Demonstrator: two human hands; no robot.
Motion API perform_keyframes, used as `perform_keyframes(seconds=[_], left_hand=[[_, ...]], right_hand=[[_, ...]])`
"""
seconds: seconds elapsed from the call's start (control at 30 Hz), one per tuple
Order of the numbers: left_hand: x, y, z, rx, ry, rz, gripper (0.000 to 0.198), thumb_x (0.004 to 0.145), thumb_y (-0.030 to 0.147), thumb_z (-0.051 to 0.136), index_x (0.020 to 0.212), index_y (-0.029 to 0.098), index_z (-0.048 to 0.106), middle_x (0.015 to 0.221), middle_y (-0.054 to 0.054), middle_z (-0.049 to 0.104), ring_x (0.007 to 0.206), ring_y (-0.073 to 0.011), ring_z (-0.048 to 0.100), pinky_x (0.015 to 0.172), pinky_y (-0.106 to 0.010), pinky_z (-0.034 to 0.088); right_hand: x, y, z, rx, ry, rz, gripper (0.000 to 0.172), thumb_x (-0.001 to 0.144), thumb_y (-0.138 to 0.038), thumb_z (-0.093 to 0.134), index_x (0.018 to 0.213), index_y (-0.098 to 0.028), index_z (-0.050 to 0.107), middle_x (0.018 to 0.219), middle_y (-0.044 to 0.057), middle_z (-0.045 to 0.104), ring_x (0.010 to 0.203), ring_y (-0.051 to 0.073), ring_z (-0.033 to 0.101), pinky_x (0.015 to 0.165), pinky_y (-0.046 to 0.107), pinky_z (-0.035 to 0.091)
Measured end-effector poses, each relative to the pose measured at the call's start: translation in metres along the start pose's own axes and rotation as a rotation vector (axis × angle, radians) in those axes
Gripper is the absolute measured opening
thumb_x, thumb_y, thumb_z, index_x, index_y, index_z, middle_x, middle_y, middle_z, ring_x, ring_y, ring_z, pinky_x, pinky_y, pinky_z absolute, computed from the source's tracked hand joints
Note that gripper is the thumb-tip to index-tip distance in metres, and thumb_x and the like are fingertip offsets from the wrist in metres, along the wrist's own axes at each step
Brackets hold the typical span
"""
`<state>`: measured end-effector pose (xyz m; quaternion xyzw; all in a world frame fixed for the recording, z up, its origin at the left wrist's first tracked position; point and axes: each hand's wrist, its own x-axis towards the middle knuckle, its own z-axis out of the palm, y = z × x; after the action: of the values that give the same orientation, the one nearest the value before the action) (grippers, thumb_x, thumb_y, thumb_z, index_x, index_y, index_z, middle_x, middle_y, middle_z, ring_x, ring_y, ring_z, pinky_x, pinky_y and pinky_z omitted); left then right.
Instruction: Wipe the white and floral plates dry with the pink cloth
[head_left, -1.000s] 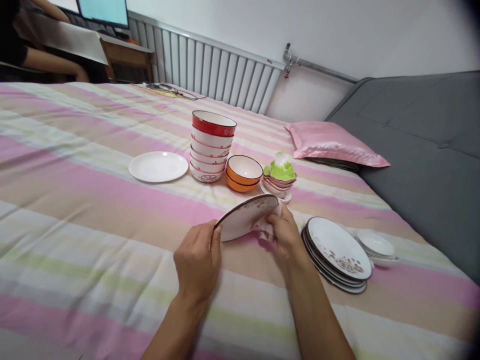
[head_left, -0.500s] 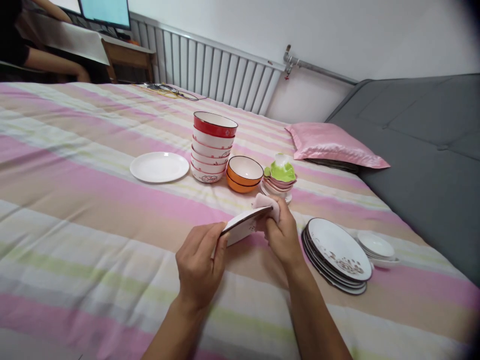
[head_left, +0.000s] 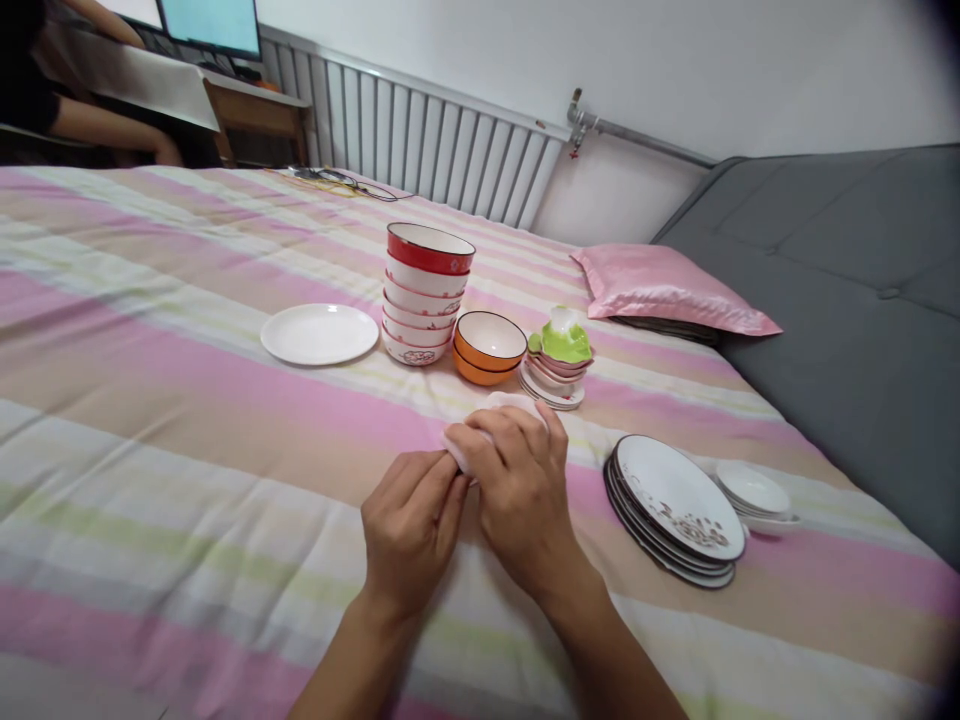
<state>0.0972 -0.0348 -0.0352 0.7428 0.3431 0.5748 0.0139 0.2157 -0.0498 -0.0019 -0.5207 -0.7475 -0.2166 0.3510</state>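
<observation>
My left hand (head_left: 411, 525) pinches the edge of a dark-rimmed plate, which is almost wholly hidden behind my hands. Over it, my right hand (head_left: 521, 490) is closed around a pale pink cloth (head_left: 517, 402), pressing it against the plate with the fingertips close to my left hand. To the right lies a stack of white plates (head_left: 667, 495) with dark rims and a brown flower print. Just beyond my hands are two orange bowls (head_left: 484, 375) nested together, and a pile of small dishes (head_left: 564, 345) topped by a green leaf-shaped one.
A tall stack of red and white bowls (head_left: 424, 300) stands behind, beside a white oval plate (head_left: 320, 334). Small white dishes (head_left: 754, 490) sit at the right. Farther off are a pink pillow (head_left: 667, 288), cables (head_left: 337, 182) and a seated person (head_left: 105, 125).
My right hand has slid the cloth leftward along the plate to beside my left hand. The plate, plainly visible before, is now mostly covered.
</observation>
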Motion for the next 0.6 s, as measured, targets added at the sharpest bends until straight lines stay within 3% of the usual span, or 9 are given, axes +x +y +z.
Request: perform_keyframes(seconds=[0.13,0.3,0.6], left_hand=[[0.001,0.0,0.0,-0.001,-0.019,-0.001,0.019,0.079,0.005,0.059,0.097,0.013,0.063,0.083,-0.007,0.068,0.078,-0.0159,0.059,0.072,-0.027,0.048],[0.001,0.0,0.001,-0.001,-0.012,-0.009,0.026,0.079,0.006,0.061,0.104,0.013,0.062,0.088,-0.007,0.069,0.079,-0.015,0.06,0.074,-0.026,0.048],[0.001,0.001,0.002,0.006,-0.004,-0.021,0.025,0.08,0.007,0.061,0.104,0.014,0.063,0.087,-0.006,0.069,0.079,-0.0139,0.06,0.074,-0.025,0.048]], right_hand=[[0.001,0.013,-0.001,0.048,-0.006,0.039,0.026,0.087,-0.015,0.047,0.107,-0.025,0.06,0.106,0.005,0.061,0.107,0.022,0.051,0.105,0.047,0.026],[0.002,0.037,0.0,0.276,-0.013,0.197,0.037,0.076,-0.005,0.042,0.105,-0.021,0.058,0.105,0.006,0.059,0.102,0.022,0.05,0.091,0.04,0.038],[-0.005,0.055,0.011,0.577,0.02,0.463,0.037,0.071,-0.006,0.039,0.1,-0.022,0.056,0.09,0.002,0.056,0.089,0.019,0.052,0.079,0.033,0.043]])
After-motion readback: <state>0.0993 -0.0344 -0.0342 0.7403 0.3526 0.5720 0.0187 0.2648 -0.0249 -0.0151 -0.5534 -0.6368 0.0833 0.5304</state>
